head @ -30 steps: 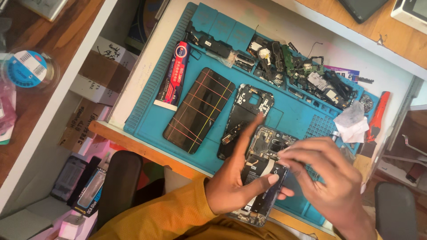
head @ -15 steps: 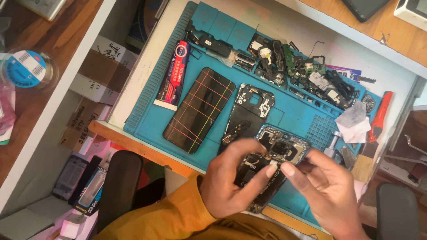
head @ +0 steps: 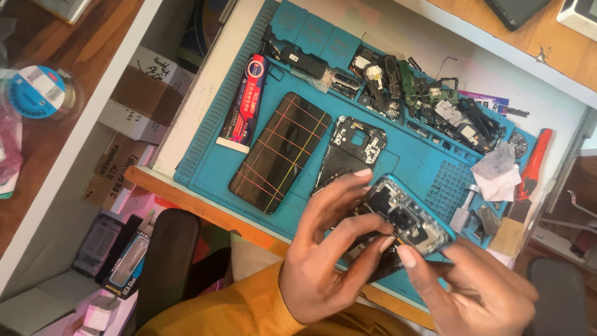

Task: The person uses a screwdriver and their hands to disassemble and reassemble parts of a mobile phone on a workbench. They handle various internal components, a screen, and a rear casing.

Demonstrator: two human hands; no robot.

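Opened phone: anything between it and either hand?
Nothing visible. The left hand and right hand both grip the opened phone directly, lifted above the blue mat.

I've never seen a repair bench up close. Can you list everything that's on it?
opened phone: 1, teal-edged, held in both hands
phone screen: 1, black with coloured lines, on mat
phone midframe: 1, black, beside screen
glue tube: 1, red and black, mat's left side
work mat: 1, teal, on white desk
loose phone parts: many, black and green, mat's far edge
tissue: 1, white, mat's right end
red-handled tool: 1, right of mat
left hand: gripping phone
right hand: fingers on phone's edge
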